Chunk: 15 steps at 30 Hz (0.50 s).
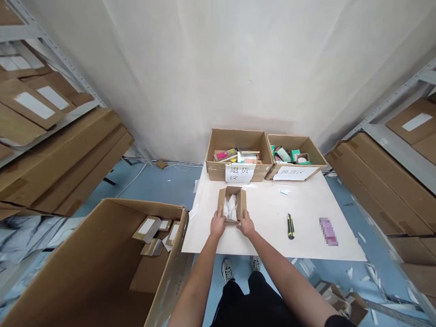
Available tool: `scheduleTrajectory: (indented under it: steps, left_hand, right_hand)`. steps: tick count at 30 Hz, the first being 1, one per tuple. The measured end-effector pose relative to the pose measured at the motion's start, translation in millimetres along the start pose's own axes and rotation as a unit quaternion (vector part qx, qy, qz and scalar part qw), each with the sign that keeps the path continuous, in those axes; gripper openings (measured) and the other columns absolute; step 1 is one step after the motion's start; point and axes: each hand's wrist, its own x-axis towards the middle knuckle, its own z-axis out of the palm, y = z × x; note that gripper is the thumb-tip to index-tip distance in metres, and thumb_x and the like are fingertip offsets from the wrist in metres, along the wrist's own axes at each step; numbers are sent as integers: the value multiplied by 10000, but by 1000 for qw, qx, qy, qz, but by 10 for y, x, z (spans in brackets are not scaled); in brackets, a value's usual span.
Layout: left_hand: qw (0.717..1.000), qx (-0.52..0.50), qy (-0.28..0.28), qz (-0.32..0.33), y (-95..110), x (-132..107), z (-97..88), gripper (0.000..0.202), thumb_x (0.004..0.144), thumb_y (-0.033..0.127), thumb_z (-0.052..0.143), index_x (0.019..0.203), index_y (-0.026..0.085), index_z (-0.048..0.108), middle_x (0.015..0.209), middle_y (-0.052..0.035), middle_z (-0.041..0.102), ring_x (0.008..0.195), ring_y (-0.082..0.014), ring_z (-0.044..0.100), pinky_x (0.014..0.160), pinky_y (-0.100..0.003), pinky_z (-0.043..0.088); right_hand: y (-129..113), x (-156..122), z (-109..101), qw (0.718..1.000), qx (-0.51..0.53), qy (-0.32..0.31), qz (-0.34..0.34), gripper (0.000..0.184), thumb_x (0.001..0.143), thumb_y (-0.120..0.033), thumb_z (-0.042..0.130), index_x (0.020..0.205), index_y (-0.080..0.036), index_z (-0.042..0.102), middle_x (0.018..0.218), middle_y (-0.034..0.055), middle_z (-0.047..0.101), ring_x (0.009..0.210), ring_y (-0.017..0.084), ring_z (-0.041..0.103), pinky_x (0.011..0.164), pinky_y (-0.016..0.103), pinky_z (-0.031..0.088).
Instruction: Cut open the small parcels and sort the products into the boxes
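Note:
A small open cardboard box (241,203) with crumpled white paper (230,207) inside is on the white table (265,243). My left hand (218,223) grips its near left corner, and my right hand (245,224) grips the near right corner. Whatever lies beneath the paper is hidden. To the right of my hands rests a black and yellow utility knife (290,226). Farther right lies a pixelated purple item (329,232) whose kind I cannot make out.
Two labelled cardboard boxes, a left one (216,171) and a right one (315,160), hold small packages at the table's back. A large carton (102,254) with several parcels stands left. Shelves with cartons (61,168) flank both sides. Scraps and an opened box (356,306) litter the floor.

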Motion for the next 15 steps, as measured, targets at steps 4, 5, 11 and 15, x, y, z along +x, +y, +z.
scheduleTrajectory:
  steps: [4,5,11,15]
  left_hand:
    - [996,-17,77,46,270,15,18,173,789,92,720,878,235,762,1667,-70,419,1587,-400,253,1246,-605,320]
    - [994,-19,90,58,362,33,-3,181,779,91,734,881,237,764,1656,-70,437,1588,-393,257,1250,-599,327]
    - [968,-2,163,193,1359,248,-142,151,833,125,723,930,229,775,1676,-70,405,1539,-342,389,1209,-513,442]
    - [930,7,187,317,2609,372,-61,89,907,191,688,921,223,769,1702,-81,356,1560,-338,352,1219,-509,433]
  right_hand:
    - [66,-84,-226,995,21,89,-27,211,802,-81,756,948,-229,789,1691,96,358,1577,401,274,1223,543,361]
    - [77,-99,-348,993,24,107,-42,203,819,-90,744,962,-226,789,1689,98,363,1579,392,271,1227,547,357]
    - [373,-400,-1444,955,-20,275,-110,173,879,-128,701,1019,-186,786,1679,141,374,1576,365,290,1200,564,396]
    - [865,-953,-2371,908,-66,408,-70,172,927,-192,683,1065,-193,784,1690,131,352,1590,360,252,1195,570,399]
